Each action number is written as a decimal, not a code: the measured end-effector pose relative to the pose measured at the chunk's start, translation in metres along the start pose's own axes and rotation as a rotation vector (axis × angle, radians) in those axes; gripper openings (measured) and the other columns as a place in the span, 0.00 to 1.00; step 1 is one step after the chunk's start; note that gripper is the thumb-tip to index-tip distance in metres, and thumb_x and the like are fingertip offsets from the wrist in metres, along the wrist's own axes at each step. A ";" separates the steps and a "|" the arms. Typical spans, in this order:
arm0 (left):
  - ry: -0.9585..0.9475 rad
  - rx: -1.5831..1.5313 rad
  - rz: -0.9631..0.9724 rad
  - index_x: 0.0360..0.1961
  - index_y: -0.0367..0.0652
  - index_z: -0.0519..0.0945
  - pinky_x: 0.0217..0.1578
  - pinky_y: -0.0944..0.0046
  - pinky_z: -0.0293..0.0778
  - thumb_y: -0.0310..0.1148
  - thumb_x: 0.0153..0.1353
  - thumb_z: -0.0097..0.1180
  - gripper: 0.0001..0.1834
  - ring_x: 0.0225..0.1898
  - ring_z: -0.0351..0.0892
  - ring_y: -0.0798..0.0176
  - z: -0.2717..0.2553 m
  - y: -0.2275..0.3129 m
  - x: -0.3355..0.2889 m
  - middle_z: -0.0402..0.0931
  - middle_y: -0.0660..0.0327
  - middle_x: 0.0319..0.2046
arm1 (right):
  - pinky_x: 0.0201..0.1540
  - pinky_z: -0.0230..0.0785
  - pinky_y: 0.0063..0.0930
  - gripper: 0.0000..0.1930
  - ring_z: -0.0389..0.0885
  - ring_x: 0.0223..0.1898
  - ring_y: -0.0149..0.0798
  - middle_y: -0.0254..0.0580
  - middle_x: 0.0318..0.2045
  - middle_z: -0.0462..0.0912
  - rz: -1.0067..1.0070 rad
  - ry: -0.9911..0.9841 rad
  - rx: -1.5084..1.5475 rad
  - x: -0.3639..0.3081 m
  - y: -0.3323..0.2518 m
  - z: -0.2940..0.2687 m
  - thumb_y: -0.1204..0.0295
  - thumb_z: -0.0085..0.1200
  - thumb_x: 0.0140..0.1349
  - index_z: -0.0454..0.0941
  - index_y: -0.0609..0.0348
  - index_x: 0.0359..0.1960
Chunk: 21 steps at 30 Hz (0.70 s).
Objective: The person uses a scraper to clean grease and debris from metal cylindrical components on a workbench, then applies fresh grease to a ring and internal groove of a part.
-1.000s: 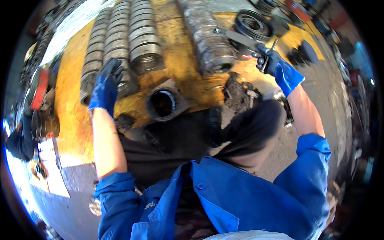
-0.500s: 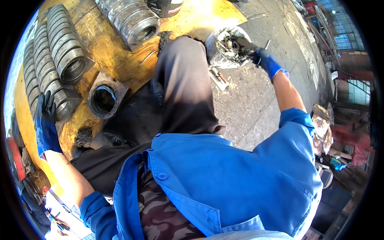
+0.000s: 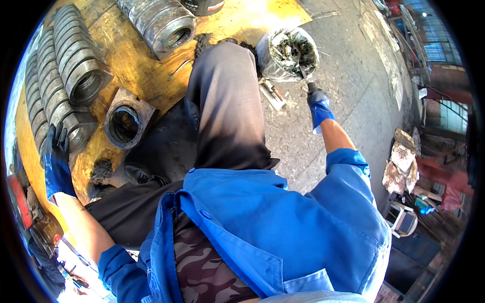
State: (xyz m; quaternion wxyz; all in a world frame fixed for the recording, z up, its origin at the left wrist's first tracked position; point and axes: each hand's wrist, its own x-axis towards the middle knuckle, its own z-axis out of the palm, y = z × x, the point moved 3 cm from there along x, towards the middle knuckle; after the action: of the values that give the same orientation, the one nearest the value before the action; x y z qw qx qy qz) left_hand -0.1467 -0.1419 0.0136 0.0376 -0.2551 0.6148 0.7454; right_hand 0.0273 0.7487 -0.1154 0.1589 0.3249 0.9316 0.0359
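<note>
My right hand (image 3: 319,104), in a blue glove darkened at the fingers, is closed around the handle of a flat-bladed scraper (image 3: 303,73). The blade reaches into a bucket (image 3: 262,56) lined with pale plastic and filled with dark, greasy waste. At the far left, my left hand (image 3: 57,156), gloved likewise, has its fingers stretched out beside the near end of a row of ridged metal cylinders (image 3: 63,103). I cannot tell whether it touches them. Between my hands, a square-flanged metal ring (image 3: 142,112) with a dark, greasy bore sits on the yellow surface.
A large metal cylinder (image 3: 169,33) lies ahead on the yellow, oil-stained sheet (image 3: 134,65), near a dark bucket (image 3: 202,6). Small tools (image 3: 273,96) rest on the concrete beside the lined bucket. My bent knee (image 3: 227,86) rises between the parts and the bucket. Stained cardboard (image 3: 402,161) lies to the right.
My right hand has moved left and nearer to me, swinging the scraper so its blade now dips into the bucket from the near side. My left hand has barely moved.
</note>
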 end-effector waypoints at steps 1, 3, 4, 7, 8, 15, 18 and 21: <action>0.014 -0.026 -0.029 0.69 0.45 0.61 0.65 0.62 0.57 0.42 0.73 0.40 0.26 0.66 0.64 0.57 0.012 -0.003 0.000 0.62 0.56 0.67 | 0.49 0.72 0.49 0.17 0.81 0.47 0.56 0.54 0.45 0.82 -0.012 -0.031 -0.046 -0.009 0.014 0.000 0.60 0.40 0.67 0.76 0.47 0.51; -0.030 -0.060 -0.041 0.68 0.45 0.61 0.65 0.62 0.57 0.42 0.73 0.41 0.26 0.65 0.64 0.58 0.016 -0.004 0.001 0.63 0.57 0.67 | 0.49 0.72 0.50 0.17 0.81 0.46 0.57 0.54 0.44 0.83 -0.061 -0.097 -0.126 -0.020 0.031 0.007 0.62 0.38 0.68 0.75 0.49 0.53; -0.043 -0.078 -0.044 0.68 0.46 0.62 0.65 0.62 0.58 0.43 0.73 0.41 0.26 0.65 0.64 0.58 0.014 -0.004 0.000 0.63 0.58 0.67 | 0.47 0.72 0.51 0.18 0.82 0.45 0.56 0.54 0.43 0.83 -0.110 -0.114 -0.180 -0.027 0.032 0.004 0.64 0.38 0.68 0.70 0.47 0.58; -0.037 -0.043 -0.001 0.68 0.46 0.62 0.64 0.63 0.58 0.43 0.72 0.42 0.26 0.65 0.65 0.58 0.016 -0.003 -0.001 0.64 0.58 0.66 | 0.44 0.72 0.51 0.24 0.83 0.42 0.55 0.53 0.41 0.83 -0.367 -0.026 -0.419 -0.042 0.060 0.002 0.68 0.39 0.67 0.61 0.44 0.66; -0.047 -0.051 -0.009 0.68 0.47 0.63 0.64 0.63 0.58 0.43 0.72 0.44 0.26 0.65 0.65 0.58 0.012 -0.003 -0.002 0.65 0.58 0.66 | 0.41 0.73 0.51 0.28 0.83 0.41 0.53 0.50 0.41 0.83 -0.418 -0.016 -0.480 -0.046 0.065 -0.004 0.71 0.38 0.66 0.54 0.41 0.69; -0.038 -0.054 -0.009 0.69 0.47 0.61 0.65 0.62 0.57 0.42 0.73 0.40 0.26 0.66 0.64 0.57 -0.009 -0.003 0.014 0.63 0.56 0.67 | 0.32 0.73 0.47 0.15 0.82 0.31 0.55 0.49 0.29 0.83 -0.385 0.361 -0.064 -0.038 0.074 -0.042 0.60 0.37 0.71 0.74 0.42 0.53; -0.137 -0.043 0.019 0.70 0.45 0.59 0.65 0.61 0.57 0.40 0.74 0.35 0.25 0.67 0.62 0.55 -0.013 -0.004 0.021 0.59 0.54 0.69 | 0.33 0.71 0.47 0.14 0.81 0.32 0.53 0.48 0.31 0.83 -0.311 0.340 0.066 -0.027 0.030 -0.030 0.60 0.37 0.71 0.76 0.38 0.50; -0.189 -0.075 -0.003 0.67 0.42 0.62 0.62 0.63 0.63 0.39 0.72 0.44 0.26 0.64 0.67 0.57 -0.001 -0.009 0.027 0.65 0.52 0.65 | 0.36 0.74 0.48 0.16 0.83 0.36 0.54 0.48 0.36 0.84 -0.248 0.196 0.010 -0.028 0.009 0.006 0.59 0.34 0.71 0.73 0.35 0.54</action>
State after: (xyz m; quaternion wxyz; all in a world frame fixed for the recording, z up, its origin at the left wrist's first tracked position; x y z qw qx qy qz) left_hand -0.1663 -0.1471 -0.0062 0.0869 -0.1856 0.5798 0.7885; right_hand 0.0549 0.7384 -0.1120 0.0689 0.2031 0.9758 0.0428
